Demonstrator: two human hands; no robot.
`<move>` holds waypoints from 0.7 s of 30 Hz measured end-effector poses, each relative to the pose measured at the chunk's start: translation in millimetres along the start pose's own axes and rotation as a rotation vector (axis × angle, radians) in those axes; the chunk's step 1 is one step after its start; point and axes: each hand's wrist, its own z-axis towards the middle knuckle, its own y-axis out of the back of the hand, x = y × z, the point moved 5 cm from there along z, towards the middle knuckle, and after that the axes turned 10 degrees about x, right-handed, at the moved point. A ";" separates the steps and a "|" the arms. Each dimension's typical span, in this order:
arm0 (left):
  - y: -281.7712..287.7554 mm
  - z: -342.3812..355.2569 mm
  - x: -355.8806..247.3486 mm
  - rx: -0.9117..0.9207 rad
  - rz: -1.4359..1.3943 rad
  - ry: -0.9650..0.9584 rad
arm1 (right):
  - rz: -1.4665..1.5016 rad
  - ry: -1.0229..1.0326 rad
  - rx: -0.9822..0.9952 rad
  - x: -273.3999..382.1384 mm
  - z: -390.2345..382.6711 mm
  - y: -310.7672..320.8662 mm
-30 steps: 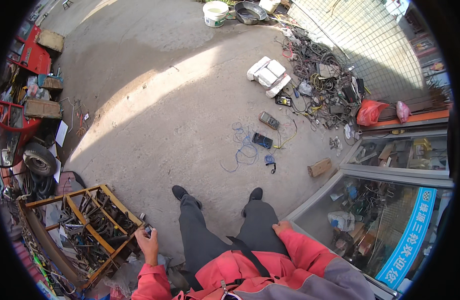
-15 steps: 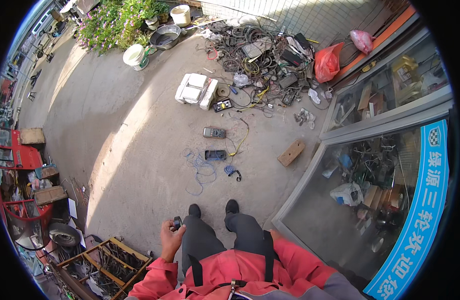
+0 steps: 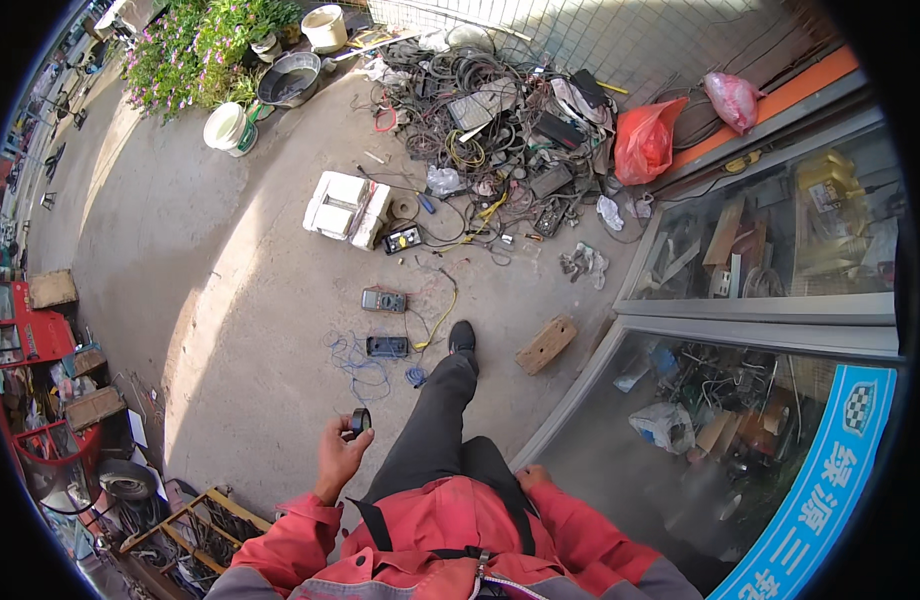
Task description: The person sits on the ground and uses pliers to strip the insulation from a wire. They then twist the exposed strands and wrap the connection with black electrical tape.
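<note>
We record, on and around the concrete floor [image 3: 240,340]: one glass-fronted cabinet [image 3: 750,325], grey-framed, at right; one tangled heap of cables [image 3: 470,105], by the wire mesh; flowering plants [image 3: 195,50], pink, far left; one red plastic bag [image 3: 642,148], beside the heap; one white foam block [image 3: 332,205], near the heap; one wooden block [image 3: 546,345], left of the cabinet; our right hand [image 3: 532,477], low beside the cabinet, fingers seemingly curled, contents we cannot tell; our left hand [image 3: 340,452], thumb and fingers pinched round a black tape roll [image 3: 361,420]; one multimeter [image 3: 384,300], lying farther from us than a black rectangular case [image 3: 387,347]; last and smallest, the roll itself, ring-shaped, held out over the floor, left of our forward leg [image 3: 435,405]
</note>
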 end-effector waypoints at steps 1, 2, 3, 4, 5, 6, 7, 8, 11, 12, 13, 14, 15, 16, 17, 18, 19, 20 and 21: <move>-13.7 15.0 -20.8 0.031 -0.031 0.039 | -0.034 -0.029 -0.068 1.1 6.8 26.0; -24.3 31.7 -40.5 0.064 0.020 0.085 | 0.099 -0.021 -0.103 -2.3 32.2 55.1; -33.5 49.5 -58.9 0.075 -0.005 0.052 | 0.294 -0.044 -0.083 -2.3 46.7 84.2; -42.9 60.7 -70.6 0.085 -0.039 0.036 | 0.481 -0.072 -0.074 1.4 59.7 116.6; -47.3 71.1 -82.4 0.082 -0.061 0.019 | 0.479 -0.055 -0.109 30.6 64.4 156.6; -54.4 84.4 -90.7 0.086 -0.078 -0.016 | 0.404 -0.048 -0.166 33.2 76.9 190.7; -61.0 97.3 -96.9 0.088 -0.095 -0.052 | 0.328 -0.038 -0.222 38.7 89.2 220.5; -64.6 106.0 -102.3 0.074 -0.110 -0.079 | 0.296 0.001 -0.224 70.2 93.9 248.7; -78.7 129.9 -128.7 0.074 -0.221 0.012 | 0.260 0.151 -0.181 155.1 110.9 320.0; -83.6 139.2 -123.2 0.069 -0.214 -0.025 | 0.260 0.211 -0.149 181.3 122.3 334.3; -89.0 145.5 -123.5 0.070 -0.283 -0.017 | 0.297 0.261 -0.090 210.4 131.8 345.8; -95.8 153.3 -126.5 0.067 -0.347 -0.006 | 0.339 0.308 -0.024 240.2 141.6 351.7; -104.3 161.2 -130.2 0.068 -0.413 0.005 | 0.334 0.386 0.072 270.6 149.5 354.4; -110.0 170.0 -140.2 0.075 -0.490 0.015 | 0.326 0.464 0.163 301.1 157.4 355.4; -117.5 179.2 -142.8 0.082 -0.582 0.035 | 0.417 0.454 0.311 327.1 167.5 348.3; -125.4 187.7 -143.2 0.089 -0.672 0.054 | 0.510 0.435 0.459 349.5 175.0 337.4; -133.6 197.5 -143.8 0.086 -0.765 0.069 | 0.446 0.440 0.562 369.9 183.4 326.8; -140.3 210.5 -147.3 0.064 -0.849 0.064 | 0.388 0.444 0.659 388.6 193.2 315.8; -146.6 223.5 -145.3 0.035 -0.864 0.012 | 0.377 0.449 0.730 406.7 198.8 304.3</move>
